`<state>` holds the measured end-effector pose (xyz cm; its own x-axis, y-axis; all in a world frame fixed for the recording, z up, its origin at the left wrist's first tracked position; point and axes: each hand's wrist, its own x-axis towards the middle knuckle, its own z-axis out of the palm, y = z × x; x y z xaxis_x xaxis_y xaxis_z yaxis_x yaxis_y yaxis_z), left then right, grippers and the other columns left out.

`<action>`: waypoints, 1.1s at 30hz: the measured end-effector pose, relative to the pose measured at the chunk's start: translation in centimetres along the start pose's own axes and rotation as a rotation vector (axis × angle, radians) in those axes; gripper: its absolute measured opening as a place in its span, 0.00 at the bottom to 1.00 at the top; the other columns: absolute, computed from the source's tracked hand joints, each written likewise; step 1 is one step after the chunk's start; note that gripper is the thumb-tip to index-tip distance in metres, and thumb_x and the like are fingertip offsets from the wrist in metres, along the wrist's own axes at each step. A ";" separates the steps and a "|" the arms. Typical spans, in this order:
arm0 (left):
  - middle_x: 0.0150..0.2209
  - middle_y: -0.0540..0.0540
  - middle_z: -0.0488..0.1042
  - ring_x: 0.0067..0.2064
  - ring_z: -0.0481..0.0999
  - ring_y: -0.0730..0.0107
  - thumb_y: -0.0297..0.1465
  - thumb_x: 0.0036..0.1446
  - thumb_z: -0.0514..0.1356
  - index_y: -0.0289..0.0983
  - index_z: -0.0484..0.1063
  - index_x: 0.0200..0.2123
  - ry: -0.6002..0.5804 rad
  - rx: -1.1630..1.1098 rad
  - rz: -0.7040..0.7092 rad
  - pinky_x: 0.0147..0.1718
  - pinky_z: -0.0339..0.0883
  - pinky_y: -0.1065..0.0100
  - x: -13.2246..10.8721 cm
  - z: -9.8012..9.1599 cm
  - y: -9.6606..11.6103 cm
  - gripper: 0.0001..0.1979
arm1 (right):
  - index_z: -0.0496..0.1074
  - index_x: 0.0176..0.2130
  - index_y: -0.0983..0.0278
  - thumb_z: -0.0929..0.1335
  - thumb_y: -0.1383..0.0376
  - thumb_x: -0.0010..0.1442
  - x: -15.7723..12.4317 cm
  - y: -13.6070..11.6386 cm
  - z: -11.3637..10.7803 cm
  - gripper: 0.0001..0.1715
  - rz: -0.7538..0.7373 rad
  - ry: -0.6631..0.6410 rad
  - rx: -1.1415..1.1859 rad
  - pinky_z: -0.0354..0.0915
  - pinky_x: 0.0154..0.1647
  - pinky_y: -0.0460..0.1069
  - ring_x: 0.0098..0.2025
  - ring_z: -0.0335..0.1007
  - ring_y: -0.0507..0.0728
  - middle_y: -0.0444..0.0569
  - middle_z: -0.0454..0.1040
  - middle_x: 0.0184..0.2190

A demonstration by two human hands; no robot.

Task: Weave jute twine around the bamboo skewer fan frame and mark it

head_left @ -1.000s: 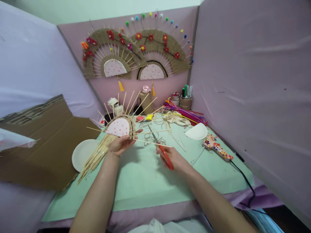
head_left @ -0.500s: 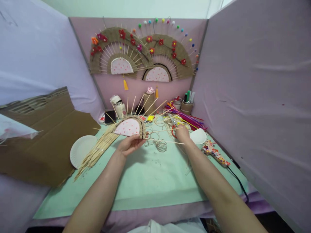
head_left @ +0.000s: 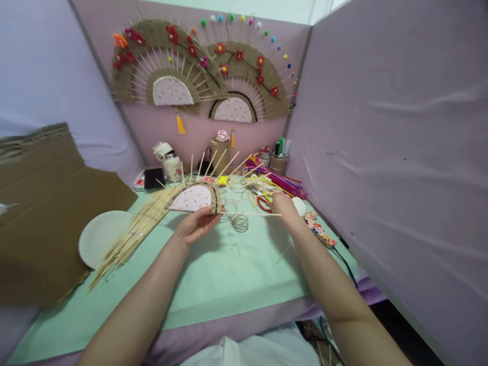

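Note:
My left hand (head_left: 201, 223) grips the lower right corner of a half-round cardboard fan (head_left: 215, 195). Its middle carries pink dotted paper (head_left: 192, 198), and thin wooden sticks (head_left: 229, 166) spread outward from its curved edge. At the right, my right hand (head_left: 282, 204) is close to the tips of the lowest sticks, beside the red-handled scissors (head_left: 264, 204). The back of that hand hides its fingers, so I cannot make out a hold. Below the fan's right side lies a loose coil of twine (head_left: 239, 222).
A bundle of sticks (head_left: 131, 231) overlaps a white paper plate (head_left: 91, 239), with a big cardboard sheet (head_left: 41, 213) at left. Purple pipe cleaners (head_left: 282, 183), a pen holder (head_left: 279, 162) and a flowered glue gun (head_left: 322, 231) are at right. Finished fans (head_left: 274, 101) hang behind.
The view has swung to the right, so the surroundings sit further left. My left hand keeps its grip on the fan; my right hand stays near the stick tips and scissors.

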<state>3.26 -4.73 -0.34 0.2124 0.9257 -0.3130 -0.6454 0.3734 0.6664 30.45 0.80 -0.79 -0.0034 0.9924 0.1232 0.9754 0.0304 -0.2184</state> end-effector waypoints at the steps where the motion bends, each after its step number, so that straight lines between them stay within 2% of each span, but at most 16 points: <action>1: 0.33 0.38 0.79 0.36 0.80 0.67 0.18 0.56 0.52 0.27 0.73 0.39 0.010 -0.007 0.012 0.37 0.75 0.71 0.0 0.0 0.0 0.12 | 0.74 0.41 0.71 0.66 0.60 0.58 -1.2 1.1 -0.5 0.17 -0.004 -0.012 -0.022 0.59 0.40 0.48 0.43 0.70 0.61 0.62 0.75 0.39; 3: 0.33 0.39 0.79 0.36 0.80 0.68 0.18 0.56 0.51 0.27 0.73 0.40 0.030 -0.020 0.029 0.37 0.76 0.71 0.0 0.1 0.1 0.13 | 0.72 0.45 0.69 0.66 0.60 0.59 -3.7 3.7 -1.6 0.18 -0.005 -0.010 -0.038 0.58 0.38 0.47 0.42 0.70 0.59 0.60 0.75 0.40; 6: 0.34 0.39 0.79 0.36 0.80 0.68 0.18 0.57 0.50 0.28 0.73 0.39 0.025 -0.023 0.032 0.36 0.76 0.72 0.1 0.3 0.1 0.12 | 0.72 0.45 0.68 0.64 0.61 0.60 -7.3 7.8 -3.0 0.17 0.097 -0.061 -0.010 0.56 0.33 0.46 0.38 0.70 0.57 0.57 0.76 0.38; 10: 0.35 0.38 0.79 0.36 0.80 0.67 0.18 0.58 0.50 0.28 0.72 0.39 0.035 -0.012 0.037 0.36 0.76 0.71 0.2 0.3 0.0 0.13 | 0.72 0.42 0.67 0.63 0.58 0.60 -9.3 11.0 -3.1 0.17 0.178 -0.111 -0.033 0.53 0.31 0.46 0.36 0.69 0.57 0.55 0.75 0.35; 15: 0.34 0.38 0.79 0.36 0.80 0.65 0.17 0.57 0.49 0.28 0.71 0.44 0.052 -0.006 0.027 0.35 0.76 0.70 0.3 0.4 -0.2 0.14 | 0.69 0.48 0.69 0.66 0.56 0.58 -8.8 11.3 -1.0 0.24 0.182 0.007 -0.071 0.57 0.40 0.47 0.44 0.67 0.60 0.59 0.71 0.43; 20: 0.33 0.39 0.79 0.36 0.80 0.66 0.17 0.57 0.49 0.27 0.70 0.47 0.079 -0.040 0.034 0.36 0.76 0.71 0.1 0.6 -0.3 0.17 | 0.63 0.55 0.72 0.68 0.56 0.55 -8.4 11.6 0.5 0.33 0.307 -0.017 -0.046 0.59 0.43 0.49 0.47 0.67 0.63 0.63 0.68 0.47; 22: 0.33 0.40 0.79 0.36 0.80 0.67 0.17 0.57 0.50 0.28 0.70 0.48 0.057 -0.055 0.030 0.37 0.76 0.72 -0.1 0.5 -0.3 0.17 | 0.63 0.55 0.70 0.67 0.55 0.56 -8.3 12.1 0.8 0.33 0.306 -0.044 -0.036 0.60 0.42 0.50 0.46 0.68 0.63 0.62 0.69 0.45; 24: 0.33 0.39 0.79 0.36 0.80 0.67 0.18 0.57 0.51 0.27 0.69 0.49 0.015 -0.057 0.015 0.37 0.75 0.72 -0.1 0.3 -0.4 0.17 | 0.67 0.51 0.69 0.65 0.54 0.57 -8.1 12.5 1.1 0.28 0.286 -0.101 -0.046 0.60 0.40 0.50 0.43 0.69 0.64 0.61 0.71 0.41; 29: 0.36 0.37 0.79 0.39 0.79 0.66 0.19 0.55 0.53 0.26 0.68 0.50 -0.057 -0.030 -0.013 0.37 0.74 0.73 -0.1 -0.3 -0.5 0.18 | 0.71 0.45 0.68 0.64 0.54 0.57 -8.5 12.7 0.6 0.23 0.180 -0.071 0.005 0.61 0.38 0.51 0.40 0.69 0.64 0.61 0.73 0.38; 33: 0.41 0.35 0.77 0.42 0.78 0.65 0.22 0.54 0.56 0.26 0.70 0.47 -0.141 -0.057 -0.038 0.38 0.73 0.73 -0.2 -0.5 -0.6 0.16 | 0.70 0.47 0.65 0.64 0.52 0.54 -9.8 11.8 -1.2 0.26 0.079 -0.071 0.311 0.63 0.39 0.51 0.39 0.69 0.62 0.56 0.74 0.40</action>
<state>3.22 -5.16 -1.00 0.3356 0.9118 -0.2367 -0.6743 0.4080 0.6155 42.23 -8.71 -3.36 0.0432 0.9987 0.0285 0.8592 -0.0226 -0.5111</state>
